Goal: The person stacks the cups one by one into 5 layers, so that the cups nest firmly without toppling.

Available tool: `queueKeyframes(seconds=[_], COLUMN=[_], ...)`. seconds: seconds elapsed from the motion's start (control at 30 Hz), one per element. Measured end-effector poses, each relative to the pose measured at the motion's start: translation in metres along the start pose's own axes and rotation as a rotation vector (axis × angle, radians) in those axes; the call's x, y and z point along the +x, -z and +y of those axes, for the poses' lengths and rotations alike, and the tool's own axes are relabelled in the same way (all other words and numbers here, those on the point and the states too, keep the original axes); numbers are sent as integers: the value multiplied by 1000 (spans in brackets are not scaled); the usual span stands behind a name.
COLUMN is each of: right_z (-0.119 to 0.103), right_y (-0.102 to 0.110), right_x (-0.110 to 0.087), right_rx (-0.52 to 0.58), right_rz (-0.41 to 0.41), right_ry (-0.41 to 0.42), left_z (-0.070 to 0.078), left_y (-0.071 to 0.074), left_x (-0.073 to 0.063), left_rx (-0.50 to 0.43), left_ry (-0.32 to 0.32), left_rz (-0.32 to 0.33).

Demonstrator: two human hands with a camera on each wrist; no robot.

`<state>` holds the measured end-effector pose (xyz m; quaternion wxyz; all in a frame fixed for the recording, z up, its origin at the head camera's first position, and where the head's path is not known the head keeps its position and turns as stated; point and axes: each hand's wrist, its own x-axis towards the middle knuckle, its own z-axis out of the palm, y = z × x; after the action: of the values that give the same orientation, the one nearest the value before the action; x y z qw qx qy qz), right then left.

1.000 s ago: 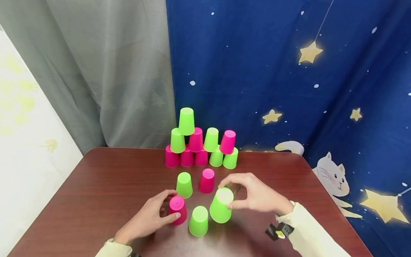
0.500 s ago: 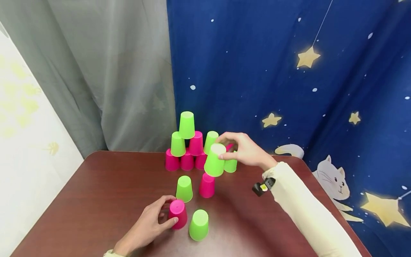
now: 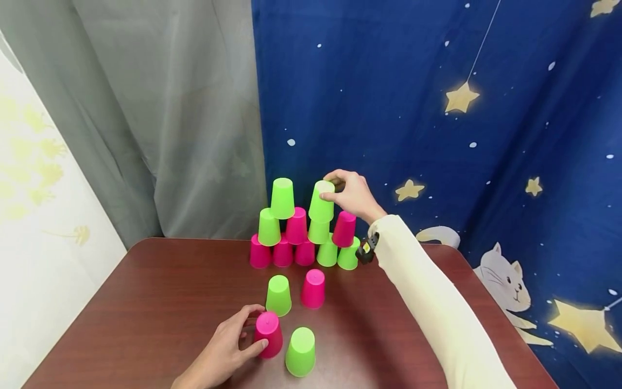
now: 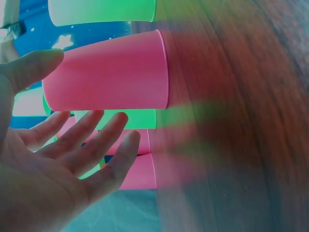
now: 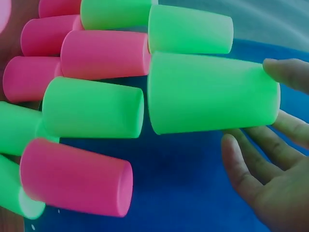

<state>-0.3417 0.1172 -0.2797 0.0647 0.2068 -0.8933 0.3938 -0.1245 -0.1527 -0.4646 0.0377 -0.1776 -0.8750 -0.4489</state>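
Observation:
My right hand (image 3: 357,194) pinches an upside-down green cup (image 3: 320,208) between thumb and fingers, at the top of a cup pyramid. In the right wrist view this green cup (image 5: 212,94) has its rim close to the bases of a pink cup (image 5: 105,54) and a green cup (image 5: 92,108); whether it touches them I cannot tell. My left hand (image 3: 218,348) holds an upside-down pink cup (image 3: 268,340) standing on the table. In the left wrist view the thumb lies on one side of the pink cup (image 4: 108,72), the fingers on the other.
The pyramid has a bottom row of pink and green cups, a second row, and a green cup (image 3: 283,199) on top at left. Three loose cups stand nearer on the table (image 3: 160,313): green (image 3: 278,296), pink (image 3: 313,289), green (image 3: 301,354). A curtain (image 3: 340,108) hangs behind.
My right hand has lifted the green cup from the front of the table and carried it up and away to the pyramid's top level. The left hand stays at the pink cup.

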Motion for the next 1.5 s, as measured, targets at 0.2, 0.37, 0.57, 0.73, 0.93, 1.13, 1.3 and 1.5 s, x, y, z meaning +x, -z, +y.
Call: queueKeyframes(seconds=[0.2,0.37,0.57,0.73,0.93,1.13,1.3,1.5], right_z=[-4,-4,-4,-3,0,4,6,6], right_y=[-10,-22,-35,-38,-38,-41,-39,-28], right_x=[17,24,25,27,30,31,26,12], right_rx=[-15,-15,-15,-26,-26,-25,0,8], right_rz=[67,83,58,58,61,61,60,88], right_ry=[-25,-49,-71,-86,-105,-94,-77,-46], left_z=[-1,-2,-5,-6,-5,-3,2,16], left_y=[-2,-4,-8,-9,-8,-5,4,26], left_x=[2,1,-3,-3,-1,-1,0,6], left_rx=[1,23,-15,-21,-7,14,63,145], left_ry=[-1,-11,-64,-73,-49,-39,-53,-53], left_rz=[15,38,19,14,25,34,60,89])
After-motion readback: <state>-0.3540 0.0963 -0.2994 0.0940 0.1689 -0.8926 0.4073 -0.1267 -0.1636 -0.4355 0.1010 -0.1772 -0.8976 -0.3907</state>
